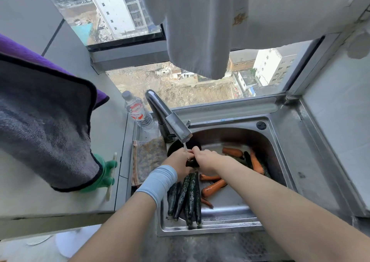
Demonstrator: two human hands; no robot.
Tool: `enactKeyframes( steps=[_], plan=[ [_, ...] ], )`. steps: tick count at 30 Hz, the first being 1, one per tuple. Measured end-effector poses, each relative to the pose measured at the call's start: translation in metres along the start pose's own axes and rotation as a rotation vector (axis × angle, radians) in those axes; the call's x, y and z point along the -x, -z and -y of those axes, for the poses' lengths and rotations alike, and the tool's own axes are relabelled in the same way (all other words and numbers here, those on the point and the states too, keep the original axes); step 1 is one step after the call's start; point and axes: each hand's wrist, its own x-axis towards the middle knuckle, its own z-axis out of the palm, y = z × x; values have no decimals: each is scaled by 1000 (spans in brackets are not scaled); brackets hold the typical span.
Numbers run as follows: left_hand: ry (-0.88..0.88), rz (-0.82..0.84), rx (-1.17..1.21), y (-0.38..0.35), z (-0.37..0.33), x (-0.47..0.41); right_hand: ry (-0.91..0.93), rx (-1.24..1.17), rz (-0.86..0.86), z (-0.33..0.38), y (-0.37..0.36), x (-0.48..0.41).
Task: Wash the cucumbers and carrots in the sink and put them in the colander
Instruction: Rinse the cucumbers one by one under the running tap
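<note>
Both my hands hold one dark green cucumber (191,163) under the running tap (170,117) in the steel sink (280,141). My left hand (179,160), with a pale blue wristband, grips its left part. My right hand (206,159) grips it from the right. Several dark cucumbers (188,195) lie bunched in the near part of the sink. Several orange carrots (213,186) lie to their right, and more carrots (257,162) rest with cucumbers at the far right of the basin. A dark round rim (176,144) behind my hands may be the colander.
A water bottle (138,112) stands left of the tap. A brown cloth (148,157) lies on the sink's left ledge. A grey and purple towel (46,121) hangs at the left over a green hook (106,173). White cloth (200,31) hangs above the window.
</note>
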Motion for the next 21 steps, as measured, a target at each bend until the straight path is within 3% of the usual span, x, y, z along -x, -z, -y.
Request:
enactKeyframes(
  steps=[5, 12, 15, 19, 21],
  plan=[
    [153, 195, -170, -1, -13, -5, 64, 71, 2, 6, 3, 0],
    [260, 155, 16, 3, 10, -3, 179, 100, -23, 15, 6, -5],
    [238, 198, 37, 7, 17, 1, 137, 39, -173, 12, 1, -5],
    [386, 179, 932, 1, 21, 18, -204, -513, -221, 20, -6, 5],
    [469, 165, 1219, -7, 18, 24, -460, -914, -170, 26, -5, 2]
  ],
)
